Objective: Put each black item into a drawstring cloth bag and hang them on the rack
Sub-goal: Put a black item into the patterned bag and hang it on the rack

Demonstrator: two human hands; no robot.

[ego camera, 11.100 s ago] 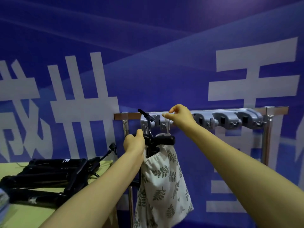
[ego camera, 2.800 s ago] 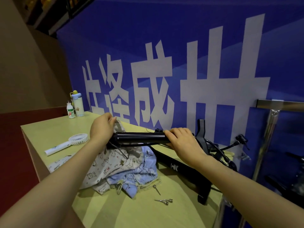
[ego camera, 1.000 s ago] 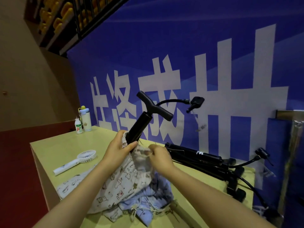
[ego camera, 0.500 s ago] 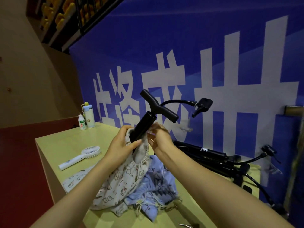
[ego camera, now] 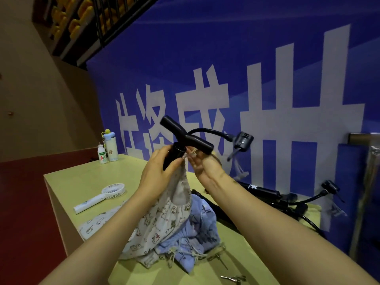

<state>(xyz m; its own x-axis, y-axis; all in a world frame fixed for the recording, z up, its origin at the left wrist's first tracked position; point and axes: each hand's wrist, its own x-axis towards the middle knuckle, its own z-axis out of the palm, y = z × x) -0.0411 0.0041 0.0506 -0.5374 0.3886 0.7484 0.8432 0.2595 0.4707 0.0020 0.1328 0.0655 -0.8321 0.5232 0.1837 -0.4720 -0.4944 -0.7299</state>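
From the head camera I see my left hand closed around the gathered mouth of the animal-print cloth bag, pinching the fabric against the barrel of the black pump. The pump stands tilted inside the bag, its T-handle and hose with nozzle head sticking out above the opening. My right hand is just beside the bag mouth, fingers curled on what looks like the drawstring; the cord itself is blurred, so I cannot tell how firmly it is held. The bag's lower part drapes down onto the table, toward the near edge, resting against a blue cloth bag heaped beside it. More black pumps lie along the table's far right edge against the blue banner. A white handheld fan lies near the left edge, and two bottles stand at the far left corner. Small metal needles lie at the near edge. A metal rack shows at the right of the frame.
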